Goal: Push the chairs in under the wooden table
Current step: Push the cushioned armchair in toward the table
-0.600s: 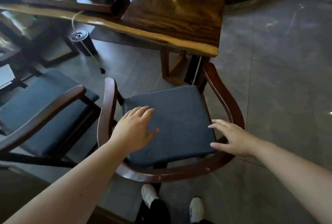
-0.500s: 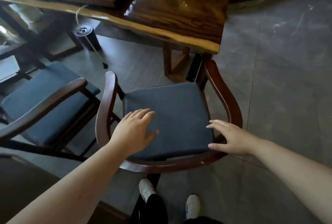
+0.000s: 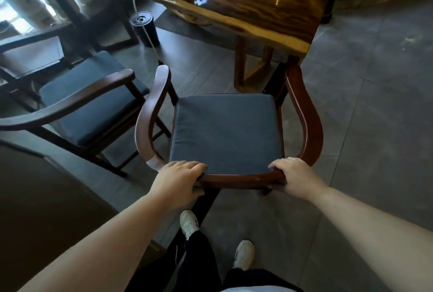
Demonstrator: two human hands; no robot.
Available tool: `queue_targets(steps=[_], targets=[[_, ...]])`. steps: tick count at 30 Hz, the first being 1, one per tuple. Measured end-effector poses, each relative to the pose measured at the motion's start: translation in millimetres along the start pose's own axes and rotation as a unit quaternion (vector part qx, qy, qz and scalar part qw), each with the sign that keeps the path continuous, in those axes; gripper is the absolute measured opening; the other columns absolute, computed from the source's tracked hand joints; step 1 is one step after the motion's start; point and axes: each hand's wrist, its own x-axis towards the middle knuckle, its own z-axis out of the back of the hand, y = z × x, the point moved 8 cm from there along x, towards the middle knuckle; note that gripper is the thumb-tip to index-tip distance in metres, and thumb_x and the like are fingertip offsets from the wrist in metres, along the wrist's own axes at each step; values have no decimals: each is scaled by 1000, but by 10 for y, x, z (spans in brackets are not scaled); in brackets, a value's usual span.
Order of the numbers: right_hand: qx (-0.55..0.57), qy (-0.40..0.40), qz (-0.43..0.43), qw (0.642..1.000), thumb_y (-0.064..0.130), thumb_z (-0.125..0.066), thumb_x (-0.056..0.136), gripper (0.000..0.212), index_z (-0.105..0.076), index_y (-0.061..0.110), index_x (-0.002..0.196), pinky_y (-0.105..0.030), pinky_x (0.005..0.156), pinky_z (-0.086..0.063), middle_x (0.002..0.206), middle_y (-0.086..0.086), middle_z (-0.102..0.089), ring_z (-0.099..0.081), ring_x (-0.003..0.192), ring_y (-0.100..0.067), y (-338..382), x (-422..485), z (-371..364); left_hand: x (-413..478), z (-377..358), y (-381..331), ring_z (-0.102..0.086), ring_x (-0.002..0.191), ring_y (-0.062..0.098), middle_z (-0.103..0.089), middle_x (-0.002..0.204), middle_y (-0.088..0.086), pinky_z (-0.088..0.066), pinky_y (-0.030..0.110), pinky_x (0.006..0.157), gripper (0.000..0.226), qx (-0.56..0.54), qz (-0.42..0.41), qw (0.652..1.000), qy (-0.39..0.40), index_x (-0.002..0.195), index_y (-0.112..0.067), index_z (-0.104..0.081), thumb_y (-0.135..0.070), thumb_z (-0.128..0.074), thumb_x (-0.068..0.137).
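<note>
A dark wooden armchair (image 3: 307, 113) with a blue-grey seat cushion (image 3: 225, 132) stands just in front of me, facing the glossy wooden table (image 3: 264, 8). Its right arm tip sits at the table's near edge; the seat is out from under the top. My left hand (image 3: 180, 180) grips the curved back rail at its left end. My right hand (image 3: 294, 175) grips the same rail at its right end. A second armchair (image 3: 77, 101) of the same kind stands to the left, turned away from the table.
A black cylinder (image 3: 145, 28) with a pale cord stands on the grey tiled floor under the table. The table leg (image 3: 243, 66) is right ahead of the seat. A dark cabinet top (image 3: 42, 198) is at my lower left. My feet are behind the chair.
Both hands came back from over the seat cushion and closed on the chair's back rail. The view has moved closer to the table.
</note>
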Motion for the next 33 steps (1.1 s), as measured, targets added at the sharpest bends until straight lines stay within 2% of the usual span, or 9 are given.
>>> queue_targets(steps=[2, 5, 7, 11, 15, 19, 27, 33], targets=[[5, -17, 8, 1000, 37, -85, 68, 32, -68, 24, 92, -40, 84, -49, 90, 6, -68, -61, 87, -19, -24, 2, -16, 91, 42, 34, -64, 89, 19, -66, 97, -9, -51, 36, 70, 28, 38, -4, 999, 25, 99, -30, -55, -49, -61, 81], [19, -53, -2, 998, 33, -86, 66, 29, -68, 20, 84, -39, 78, -48, 83, 3, -67, -60, 80, -21, -31, -24, 1, 164, 49, 48, -62, 84, 17, -64, 94, -10, -40, 31, 60, 25, 99, -36, 991, 87, 99, -31, -54, -52, -54, 86], [22, -73, -4, 997, 32, -88, 66, 29, -68, 19, 81, -39, 76, -46, 80, 1, -66, -60, 78, -23, 8, -18, -18, 176, 56, 88, -62, 84, 17, -64, 94, -10, -38, 31, 60, 25, 113, -47, 988, 98, 100, -31, -54, -52, -53, 87], [31, -94, -20, 995, 31, -85, 70, 24, -67, 20, 82, -41, 78, -44, 79, 2, -64, -57, 78, -24, 273, 148, -78, 229, 172, 406, -61, 82, 17, -62, 90, -9, -48, 33, 66, 21, 107, -37, 984, 137, 101, -34, -55, -49, -54, 86], [25, -104, -50, 993, 34, -84, 71, 27, -66, 20, 86, -41, 78, -40, 82, 1, -62, -56, 82, -26, 564, 443, -181, 367, 316, 880, -59, 78, 14, -60, 84, -11, -52, 35, 68, 15, 123, -30, 983, 130, 100, -35, -57, -40, -56, 86], [38, -127, -74, 988, 33, -81, 73, 26, -67, 23, 92, -41, 81, -38, 85, 3, -62, -56, 87, -24, 784, 770, -178, 595, 503, 1287, -57, 72, 13, -54, 75, -13, -50, 32, 64, 11, 139, -39, 983, 110, 94, -36, -57, -41, -59, 85], [25, -142, -102, 984, 44, -77, 77, 29, -70, 31, 101, -39, 79, -39, 90, 4, -63, -57, 92, -22, 1135, 1400, -62, 1084, 829, 1953, -59, 76, 14, -62, 79, -12, -53, 35, 65, 6, 141, -57, 982, 114, 86, -37, -57, -35, -62, 85], [11, -114, -89, 989, 50, -76, 74, 28, -71, 33, 95, -40, 77, -41, 84, 5, -61, -58, 88, -21, 1324, 1651, -183, 1189, 787, 2342, -61, 81, 15, -64, 83, -13, -52, 36, 65, 6, 135, -81, 983, 99, 90, -36, -59, -37, -60, 85]])
